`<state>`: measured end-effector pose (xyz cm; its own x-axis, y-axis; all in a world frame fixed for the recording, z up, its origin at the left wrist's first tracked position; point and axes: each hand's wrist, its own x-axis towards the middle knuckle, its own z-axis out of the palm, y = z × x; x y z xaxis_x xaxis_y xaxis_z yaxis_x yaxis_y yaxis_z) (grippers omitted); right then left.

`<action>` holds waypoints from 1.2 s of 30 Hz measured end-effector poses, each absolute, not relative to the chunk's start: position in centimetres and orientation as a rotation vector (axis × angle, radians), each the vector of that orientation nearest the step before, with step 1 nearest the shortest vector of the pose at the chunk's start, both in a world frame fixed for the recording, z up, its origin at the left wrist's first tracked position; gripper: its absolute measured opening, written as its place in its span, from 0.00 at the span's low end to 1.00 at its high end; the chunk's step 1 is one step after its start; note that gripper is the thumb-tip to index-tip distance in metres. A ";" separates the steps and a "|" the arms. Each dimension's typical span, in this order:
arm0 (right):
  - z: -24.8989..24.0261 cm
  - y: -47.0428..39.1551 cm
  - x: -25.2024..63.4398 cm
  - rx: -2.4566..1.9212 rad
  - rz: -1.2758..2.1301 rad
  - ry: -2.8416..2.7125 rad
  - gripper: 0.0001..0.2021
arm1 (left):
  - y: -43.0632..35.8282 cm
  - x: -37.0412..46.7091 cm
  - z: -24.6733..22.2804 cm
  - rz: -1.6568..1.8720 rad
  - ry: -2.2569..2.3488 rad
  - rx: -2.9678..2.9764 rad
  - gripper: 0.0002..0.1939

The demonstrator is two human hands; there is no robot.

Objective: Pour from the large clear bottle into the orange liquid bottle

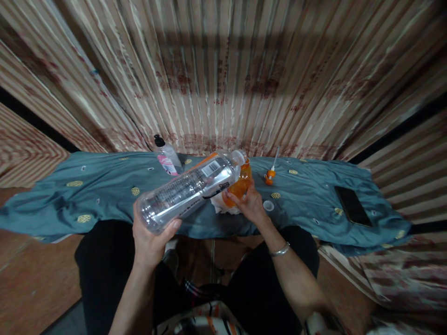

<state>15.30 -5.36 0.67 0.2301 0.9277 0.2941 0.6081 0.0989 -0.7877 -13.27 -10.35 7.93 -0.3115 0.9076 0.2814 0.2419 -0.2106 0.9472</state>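
Bottle-to-bottle relation: the clear plastic bottle (181,197) is lying aslant in the air, its uncapped-looking neck reaching up beside the neck of the translucent orange bottle (240,186); whether the rims are touching, cannot tell.
Long axis: the clear one is running from the base at near left to the mouth at far right; the orange one is leaning slightly right.
Left hand: the left hand (149,244) is wrapping the clear base, thumb along the near side, other fingers mostly hidden.
Right hand: the right hand (253,205), nearer to both mouths, is curling thumb and fingers around the orange body.
Crumpled white tissue: the tissue (220,204) is sitting just by the orange base.
Right of bottles: an orange-collared pump head (269,176), a small round cap (268,205) and a black smartphone (353,206) are lying apart.
Left of bottles: a black-topped pump bottle (168,157) is leaning.
Surface: a wrinkled teal pineapple-print cloth (108,186) is covering the table.
Room: striped curtains (223,70) are hanging behind.
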 end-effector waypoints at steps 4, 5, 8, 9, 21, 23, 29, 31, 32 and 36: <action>0.7 -5.3 15.3 -1.604 0.455 -1.472 0.43 | -10.3 -13.3 7.8 1.573 1.499 1.388 0.48; 0.8 -5.3 15.3 -1.605 0.460 -1.472 0.43 | -10.3 -13.2 7.8 1.574 1.503 1.378 0.48; 1.0 -5.4 15.3 -1.602 0.478 -1.470 0.43 | -10.3 -13.1 8.0 1.577 1.514 1.367 0.49; 1.0 -5.4 15.3 -1.597 0.481 -1.471 0.43 | -10.3 -13.0 8.0 1.579 1.515 1.372 0.50; 1.1 -5.3 14.9 -1.567 0.480 -1.486 0.40 | -10.1 -14.3 7.1 1.548 1.525 1.376 0.50; 1.0 -5.3 14.9 -1.571 0.454 -1.480 0.38 | -9.9 -14.9 6.6 1.502 1.503 1.410 0.49; 0.3 -5.2 14.8 -1.556 0.410 -1.488 0.40 | -10.2 -14.5 6.6 1.527 1.521 1.402 0.46; 0.1 -5.2 14.9 -1.550 0.411 -1.491 0.41 | -10.5 -13.8 7.0 1.546 1.529 1.380 0.45; 0.1 -5.2 14.9 -1.547 0.412 -1.493 0.40 | -10.7 -13.5 7.2 1.556 1.526 1.358 0.45; 0.2 -5.2 14.8 -1.548 0.386 -1.504 0.36 | -10.8 -12.9 7.7 1.575 1.512 1.339 0.45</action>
